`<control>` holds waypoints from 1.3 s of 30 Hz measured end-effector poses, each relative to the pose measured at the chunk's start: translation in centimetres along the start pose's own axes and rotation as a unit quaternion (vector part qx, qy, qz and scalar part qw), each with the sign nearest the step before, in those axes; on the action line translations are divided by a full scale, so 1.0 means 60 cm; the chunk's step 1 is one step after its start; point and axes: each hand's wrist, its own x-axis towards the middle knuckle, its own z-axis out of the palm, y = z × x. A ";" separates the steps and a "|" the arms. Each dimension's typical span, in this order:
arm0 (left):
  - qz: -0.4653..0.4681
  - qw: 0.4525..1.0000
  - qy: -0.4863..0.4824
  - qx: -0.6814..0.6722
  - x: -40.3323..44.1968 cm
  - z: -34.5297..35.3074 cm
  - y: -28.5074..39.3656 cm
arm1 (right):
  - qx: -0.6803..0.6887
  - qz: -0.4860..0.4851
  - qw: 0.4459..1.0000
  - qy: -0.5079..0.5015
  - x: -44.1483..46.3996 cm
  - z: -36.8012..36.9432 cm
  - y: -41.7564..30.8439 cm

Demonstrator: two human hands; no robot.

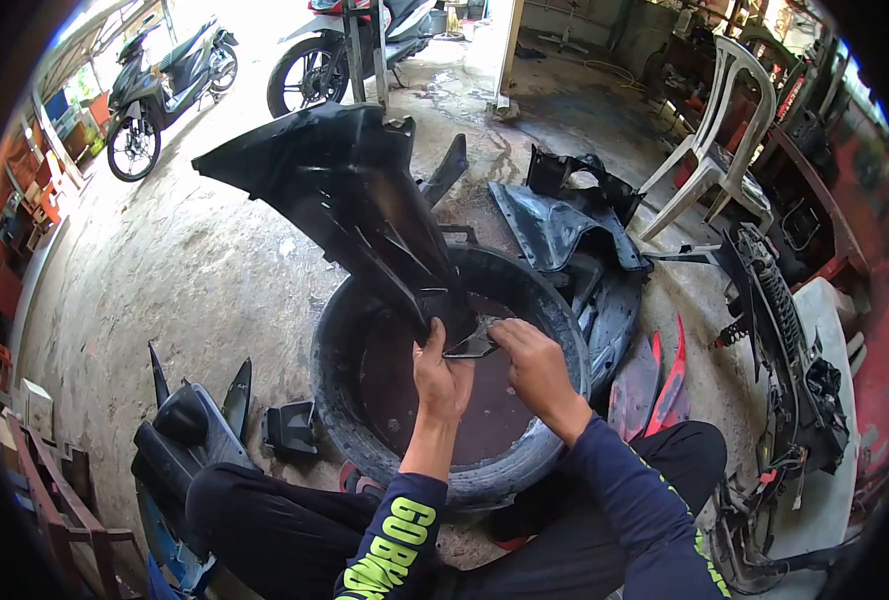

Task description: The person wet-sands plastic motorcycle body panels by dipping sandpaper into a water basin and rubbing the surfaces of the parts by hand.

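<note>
A large black plastic motorcycle fairing panel [364,190] is held tilted above a round black tub [339,395] of murky brownish water. My left hand [442,378] grips the panel's lower end, thumb on top. At that end's right corner, my right hand [536,368] has its fingers pinched together against the edge. Something small and greyish shows by those fingertips, too unclear to name. The tub stands on the floor between my legs.
Grey-black body panels [564,225] lie piled behind the tub, with red pieces [666,375] at its right. More dark panels [194,430] lie at left. A plastic chair [714,150], a stripped motorcycle frame [779,350] and two parked motorcycles [169,85] stand around.
</note>
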 end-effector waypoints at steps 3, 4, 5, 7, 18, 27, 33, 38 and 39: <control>-0.065 0.993 -0.079 0.061 0.007 -0.028 0.030 | -0.017 -0.106 0.994 0.013 -0.018 0.007 -0.057; -0.089 0.991 -0.088 0.047 0.009 -0.030 0.036 | -0.020 -0.120 0.992 0.013 -0.014 0.003 -0.063; -0.090 0.991 -0.088 0.049 0.009 -0.028 0.030 | -0.019 -0.119 0.993 0.014 -0.011 0.006 -0.037; -0.013 0.999 -0.043 -0.005 -0.003 0.010 0.022 | 0.004 0.002 1.000 0.007 -0.002 0.006 0.022; -0.052 0.994 -0.053 0.076 -0.005 -0.012 0.017 | -0.005 -0.070 0.996 -0.060 -0.032 0.004 -0.044; -0.034 0.992 -0.084 0.083 -0.008 -0.025 0.005 | 0.014 -0.050 0.998 -0.046 -0.037 0.016 -0.037; -0.099 0.988 -0.094 0.069 0.005 -0.062 0.016 | 0.040 -0.075 0.996 -0.028 -0.030 0.009 -0.058; -0.104 0.987 -0.118 -0.027 0.021 -0.033 0.050 | 0.065 0.000 0.998 -0.016 -0.011 -0.017 -0.017; -0.144 0.978 -0.148 -0.038 0.017 -0.029 0.061 | 0.069 -0.051 0.996 -0.001 -0.014 -0.018 -0.023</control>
